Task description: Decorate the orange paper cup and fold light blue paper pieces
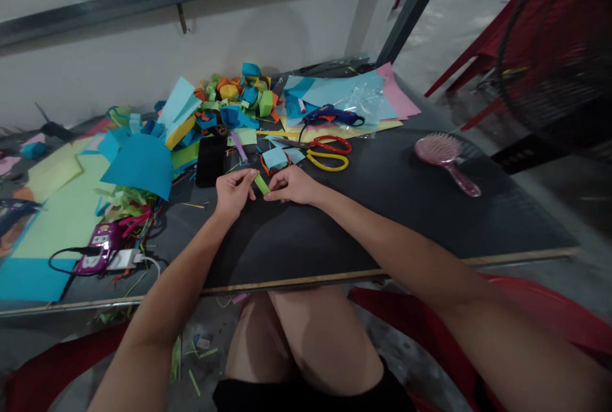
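A small green paper strip (262,183) is stretched between my two hands, above the dark tabletop. My left hand (234,191) pinches its upper left end between thumb and fingers. At the lower right end, my right hand (292,185) grips it with curled fingers. Just beyond my hands lie light blue folded paper pieces (276,158) with some orange and dark blue edges. Scissors (329,154) with one red and one yellow handle rest to the right of these. A black phone (210,161) lies beside my left hand, with a purple stick (239,146) near it.
Behind stands a heap of colored paper loops (239,96). A blue glue gun (332,115) lies on paper sheets (401,96). Right is a pink hairbrush (444,154); a fan (559,55) stands beyond the edge. A purple power strip (101,247) with cables sits left.
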`<action>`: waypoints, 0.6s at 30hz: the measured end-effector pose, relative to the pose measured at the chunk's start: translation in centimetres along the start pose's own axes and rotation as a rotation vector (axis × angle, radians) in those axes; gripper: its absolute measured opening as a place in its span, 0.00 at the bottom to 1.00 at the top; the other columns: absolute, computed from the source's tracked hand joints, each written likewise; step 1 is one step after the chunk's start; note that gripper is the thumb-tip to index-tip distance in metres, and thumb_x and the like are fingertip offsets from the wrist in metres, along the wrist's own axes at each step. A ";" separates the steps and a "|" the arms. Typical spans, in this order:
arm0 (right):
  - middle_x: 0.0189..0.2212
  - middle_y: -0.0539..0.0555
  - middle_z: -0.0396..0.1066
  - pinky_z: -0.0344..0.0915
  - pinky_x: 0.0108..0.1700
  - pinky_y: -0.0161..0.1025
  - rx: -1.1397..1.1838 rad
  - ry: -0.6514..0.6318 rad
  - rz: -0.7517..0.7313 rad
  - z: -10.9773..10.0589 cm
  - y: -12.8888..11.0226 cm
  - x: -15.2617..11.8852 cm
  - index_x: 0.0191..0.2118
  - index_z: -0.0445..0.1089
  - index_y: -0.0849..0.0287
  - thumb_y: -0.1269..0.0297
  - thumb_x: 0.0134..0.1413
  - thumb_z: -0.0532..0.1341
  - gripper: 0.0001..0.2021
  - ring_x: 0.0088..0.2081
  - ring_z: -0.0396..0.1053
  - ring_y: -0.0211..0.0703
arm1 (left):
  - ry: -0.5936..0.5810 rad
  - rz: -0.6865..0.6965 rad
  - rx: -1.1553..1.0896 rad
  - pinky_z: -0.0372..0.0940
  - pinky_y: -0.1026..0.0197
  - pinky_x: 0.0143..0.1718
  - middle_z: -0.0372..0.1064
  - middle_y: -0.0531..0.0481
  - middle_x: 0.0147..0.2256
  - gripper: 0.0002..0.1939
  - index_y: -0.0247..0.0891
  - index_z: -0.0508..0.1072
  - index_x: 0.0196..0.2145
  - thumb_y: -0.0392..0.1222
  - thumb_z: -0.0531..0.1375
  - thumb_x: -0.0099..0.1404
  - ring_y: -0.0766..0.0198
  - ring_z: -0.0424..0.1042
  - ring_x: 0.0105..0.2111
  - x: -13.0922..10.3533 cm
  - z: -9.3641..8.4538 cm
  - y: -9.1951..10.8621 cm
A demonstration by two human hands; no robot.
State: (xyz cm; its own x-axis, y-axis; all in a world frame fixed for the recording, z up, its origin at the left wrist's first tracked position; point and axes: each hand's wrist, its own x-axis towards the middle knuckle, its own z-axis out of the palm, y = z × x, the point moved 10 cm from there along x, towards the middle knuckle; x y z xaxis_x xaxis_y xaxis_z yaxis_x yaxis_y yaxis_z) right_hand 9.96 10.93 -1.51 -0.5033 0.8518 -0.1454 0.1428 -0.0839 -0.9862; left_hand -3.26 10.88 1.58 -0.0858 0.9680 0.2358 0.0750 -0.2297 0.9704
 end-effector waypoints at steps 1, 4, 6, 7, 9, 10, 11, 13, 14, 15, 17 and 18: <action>0.16 0.48 0.69 0.61 0.22 0.32 0.002 0.002 0.007 0.0 0.0 0.0 0.23 0.71 0.63 0.61 0.29 0.73 0.14 0.18 0.62 0.31 | 0.001 -0.005 0.001 0.52 0.69 0.12 0.67 0.54 0.15 0.20 0.34 0.80 0.28 0.57 0.68 0.52 0.73 0.60 0.10 0.0 0.0 0.0; 0.15 0.47 0.68 0.61 0.22 0.32 -0.011 -0.002 0.005 -0.1 -0.1 -0.2 0.22 0.71 0.62 0.60 0.29 0.73 0.14 0.17 0.62 0.31 | -0.008 -0.041 -0.010 0.52 0.69 0.13 0.69 0.54 0.16 0.19 0.34 0.80 0.27 0.56 0.69 0.50 0.73 0.61 0.10 0.2 -0.1 -0.4; 0.16 0.48 0.69 0.60 0.22 0.32 -0.016 -0.017 -0.005 -0.1 -0.1 -0.1 0.23 0.72 0.63 0.60 0.29 0.74 0.15 0.17 0.62 0.31 | -0.052 -0.079 -0.028 0.55 0.69 0.15 0.71 0.52 0.18 0.19 0.34 0.80 0.27 0.55 0.70 0.49 0.71 0.64 0.13 0.3 0.3 -0.7; 0.17 0.48 0.69 0.60 0.22 0.32 -0.013 -0.029 -0.010 -0.1 0.0 -0.1 0.24 0.72 0.63 0.60 0.30 0.74 0.15 0.18 0.62 0.31 | -0.086 -0.100 -0.043 0.55 0.69 0.16 0.73 0.51 0.19 0.19 0.34 0.81 0.27 0.55 0.70 0.49 0.71 0.66 0.14 0.3 0.6 -0.8; 0.18 0.49 0.70 0.61 0.23 0.32 0.001 -0.059 -0.023 0.1 0.1 0.0 0.25 0.73 0.63 0.59 0.30 0.74 0.15 0.19 0.63 0.31 | -0.156 -0.130 -0.077 0.56 0.69 0.18 0.76 0.47 0.24 0.20 0.34 0.81 0.30 0.56 0.69 0.50 0.70 0.69 0.17 0.1 1.4 -0.8; 0.19 0.49 0.71 0.62 0.23 0.32 0.012 -0.080 -0.032 0.3 0.1 0.1 0.26 0.73 0.63 0.59 0.31 0.74 0.16 0.20 0.64 0.31 | -0.185 -0.137 -0.091 0.56 0.69 0.18 0.77 0.46 0.27 0.21 0.34 0.81 0.32 0.57 0.68 0.51 0.70 0.70 0.18 0.0 1.7 -0.7; 0.20 0.50 0.72 0.62 0.24 0.32 0.023 -0.104 -0.045 0.5 0.1 0.1 0.27 0.73 0.64 0.59 0.32 0.74 0.16 0.21 0.65 0.32 | -0.203 -0.138 -0.101 0.56 0.69 0.18 0.78 0.45 0.28 0.22 0.34 0.81 0.34 0.57 0.68 0.51 0.70 0.69 0.18 -0.2 1.9 -0.6; 0.24 0.52 0.74 0.63 0.25 0.31 0.040 -0.154 -0.070 0.8 -0.1 0.2 0.32 0.74 0.64 0.58 0.34 0.74 0.18 0.23 0.67 0.33 | -0.206 -0.134 -0.109 0.55 0.69 0.17 0.78 0.44 0.29 0.23 0.34 0.82 0.35 0.58 0.68 0.51 0.72 0.67 0.17 -0.3 2.0 -0.4; 0.27 0.52 0.75 0.63 0.25 0.31 0.043 -0.171 -0.079 0.9 -0.2 0.2 0.34 0.75 0.64 0.57 0.35 0.74 0.20 0.24 0.68 0.33 | -0.196 -0.130 -0.112 0.54 0.69 0.16 0.78 0.43 0.29 0.23 0.34 0.82 0.34 0.58 0.68 0.51 0.73 0.65 0.16 -0.4 2.0 -0.3; 0.29 0.53 0.76 0.63 0.26 0.31 0.041 -0.184 -0.082 1.0 -0.2 0.3 0.38 0.75 0.64 0.56 0.37 0.73 0.22 0.25 0.68 0.33 | -0.180 -0.128 -0.118 0.53 0.68 0.15 0.78 0.43 0.29 0.22 0.34 0.82 0.33 0.57 0.68 0.51 0.74 0.62 0.14 -0.4 1.8 -0.2; 0.31 0.54 0.78 0.64 0.26 0.30 0.021 -0.203 -0.073 1.0 -0.1 0.3 0.43 0.75 0.64 0.53 0.41 0.71 0.24 0.25 0.69 0.32 | -0.136 -0.126 -0.138 0.50 0.69 0.13 0.78 0.43 0.28 0.21 0.33 0.82 0.31 0.56 0.69 0.50 0.77 0.55 0.12 -0.2 1.3 -0.2; 0.32 0.55 0.78 0.64 0.27 0.30 0.008 -0.211 -0.068 1.0 0.0 0.3 0.44 0.75 0.64 0.52 0.43 0.70 0.25 0.25 0.69 0.32 | -0.113 -0.126 -0.151 0.48 0.69 0.13 0.78 0.43 0.28 0.20 0.34 0.82 0.31 0.56 0.69 0.50 0.79 0.52 0.12 -0.2 1.0 -0.3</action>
State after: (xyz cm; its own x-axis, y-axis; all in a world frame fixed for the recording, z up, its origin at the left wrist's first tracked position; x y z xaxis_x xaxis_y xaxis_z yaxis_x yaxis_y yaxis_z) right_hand 8.93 10.62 -1.60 -0.6789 0.7285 -0.0911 0.0965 -0.0345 -0.9947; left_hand -2.31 10.88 1.23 0.0270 0.9932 0.1130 -0.0797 -0.1106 0.9907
